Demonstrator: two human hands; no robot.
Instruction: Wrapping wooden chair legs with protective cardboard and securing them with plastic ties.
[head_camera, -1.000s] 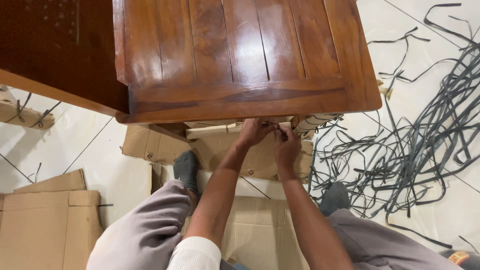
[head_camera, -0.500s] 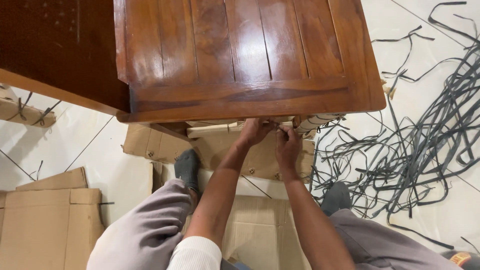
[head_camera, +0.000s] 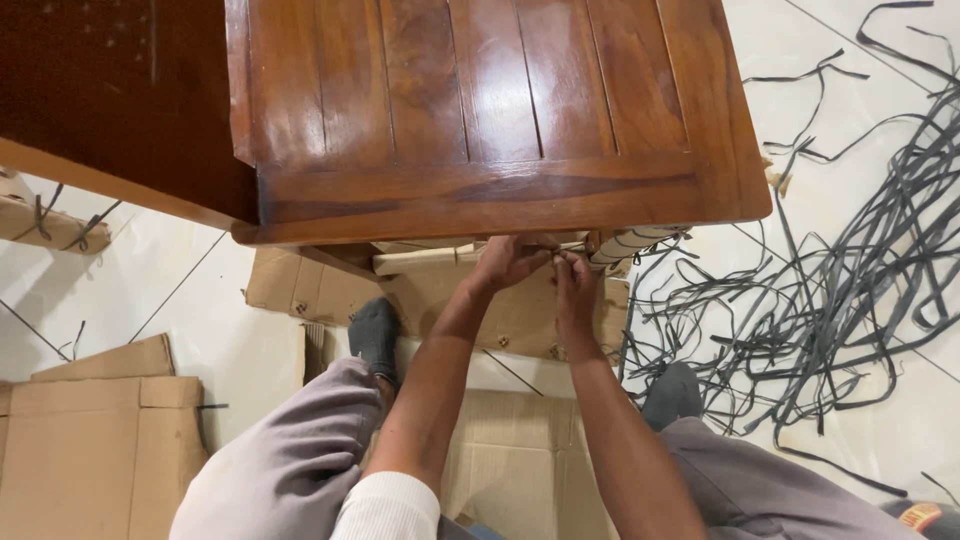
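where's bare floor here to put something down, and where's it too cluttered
Bare white tile lies left of the legs, between the flat cardboard stack and the cardboard sheet under the wooden table. Another bare patch sits lower right. The right side is crowded with loose dark straps. Both hands, left hand and right hand, fill the gap under the table edge.

White tiled floor (head_camera: 190, 290) underfoot. Flattened brown cardboard (head_camera: 520, 460) directly beneath both hands, with more cardboard sheets (head_camera: 95, 450) lying well to the left of the left hand. Tangled heap of dark plastic strapping (head_camera: 850, 260) spread over the tiles to the right of the right hand.
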